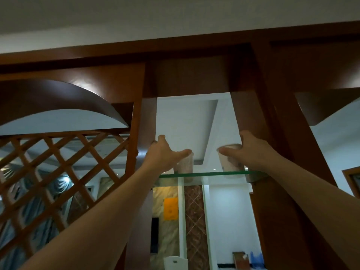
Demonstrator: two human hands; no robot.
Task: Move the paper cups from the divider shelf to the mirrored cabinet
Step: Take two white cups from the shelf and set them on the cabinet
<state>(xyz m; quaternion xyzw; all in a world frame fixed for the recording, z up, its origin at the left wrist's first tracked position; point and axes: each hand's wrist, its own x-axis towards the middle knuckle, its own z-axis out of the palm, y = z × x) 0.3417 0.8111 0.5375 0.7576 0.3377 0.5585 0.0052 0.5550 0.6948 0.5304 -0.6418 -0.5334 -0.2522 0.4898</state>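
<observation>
Two paper cups stand on a high glass shelf inside a brown wooden divider. My left hand reaches up and wraps around the left paper cup, thumb across its rim. My right hand grips the right paper cup, thumb on its front and fingers behind it. The right cup looks tilted a little. Both cups are pale with a faint brownish pattern, and their bases sit at the level of the glass. No mirrored cabinet is in view.
Wooden posts flank the shelf opening closely on both sides. A wooden lattice panel fills the left. A thick wooden beam hangs just above the opening. Through the divider a room with a white chair shows below.
</observation>
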